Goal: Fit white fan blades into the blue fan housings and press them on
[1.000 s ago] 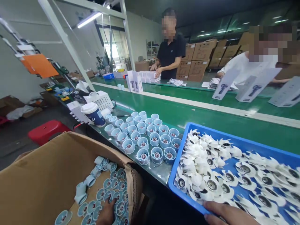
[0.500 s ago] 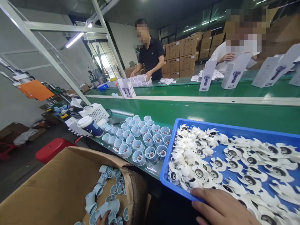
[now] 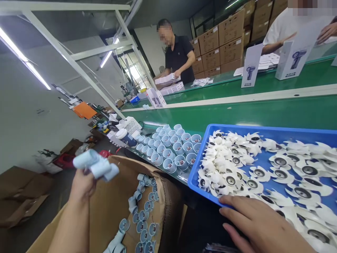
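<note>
My left hand (image 3: pixel 83 184) is raised above the open cardboard box (image 3: pixel 110 203) and is closed around a few pale blue cylindrical housings (image 3: pixel 96 165). More of these housings lie loose inside the box (image 3: pixel 143 214). My right hand (image 3: pixel 259 225) rests with fingers stretched out on the near rim of the blue tray (image 3: pixel 202 189), which is full of white fan impellers (image 3: pixel 237 165). Several blue housings stand upright in rows (image 3: pixel 171 144) on the bench just left of the tray.
A lidded paper cup (image 3: pixel 125 137) and a white ribbed part (image 3: pixel 130 123) sit beyond the rows. The green conveyor (image 3: pixel 237 112) carries white product boxes (image 3: pixel 251 65). Two other people work on its far side, with stacked cartons (image 3: pixel 223 42) behind them.
My left hand has come up out of the cardboard box holding a few blue housings. My right hand stays on the tray's rim. The view has tilted and swung left.
</note>
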Tool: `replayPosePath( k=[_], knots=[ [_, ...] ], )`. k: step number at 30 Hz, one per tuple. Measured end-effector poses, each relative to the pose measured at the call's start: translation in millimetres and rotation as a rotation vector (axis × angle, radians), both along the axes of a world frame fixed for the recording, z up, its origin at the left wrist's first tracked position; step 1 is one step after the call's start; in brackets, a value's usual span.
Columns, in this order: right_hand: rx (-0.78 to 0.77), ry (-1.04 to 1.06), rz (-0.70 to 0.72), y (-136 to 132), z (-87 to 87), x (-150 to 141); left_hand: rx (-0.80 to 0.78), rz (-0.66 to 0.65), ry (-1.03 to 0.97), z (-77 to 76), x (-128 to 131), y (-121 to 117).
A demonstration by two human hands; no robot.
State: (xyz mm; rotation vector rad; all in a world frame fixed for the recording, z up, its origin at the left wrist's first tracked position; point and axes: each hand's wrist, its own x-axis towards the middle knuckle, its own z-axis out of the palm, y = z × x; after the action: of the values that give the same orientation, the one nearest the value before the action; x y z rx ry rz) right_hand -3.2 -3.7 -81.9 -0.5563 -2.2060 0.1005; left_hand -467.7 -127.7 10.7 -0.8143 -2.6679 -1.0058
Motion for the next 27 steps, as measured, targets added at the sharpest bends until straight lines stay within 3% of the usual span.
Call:
replayPosePath(
  k=[1,3,5,8,12,17,21,27],
  knots=[
    [0.008,0.022,-0.003,0,1.3,-1,0.053,-0.129,-0.015,24.9,8,21],
    [0.001,0.055,-0.003,-1,2.6,-1,0.003,-0.242,0.013,62.7,26,66],
    [-0.029,0.066,0.013,-2,2.1,-2,-0.108,-0.344,0.050,83.1,45,115],
    [-0.084,0.046,0.041,-3,-1.5,-1,-0.331,-0.473,0.132,84.0,74,189],
    [-0.159,0.028,0.044,-4,-4.6,0,-0.663,-0.607,0.170,52.6,107,264],
    [-0.243,0.077,0.032,-5,-1.4,1,-1.011,-0.642,0.132,21.6,120,296],
    [-0.212,0.086,0.006,-5,-4.7,1,-1.145,-0.670,0.135,19.3,112,300],
    [-0.075,-0.069,0.006,4,-2.5,3,-1.207,-0.701,0.032,19.6,99,305]
  ],
)
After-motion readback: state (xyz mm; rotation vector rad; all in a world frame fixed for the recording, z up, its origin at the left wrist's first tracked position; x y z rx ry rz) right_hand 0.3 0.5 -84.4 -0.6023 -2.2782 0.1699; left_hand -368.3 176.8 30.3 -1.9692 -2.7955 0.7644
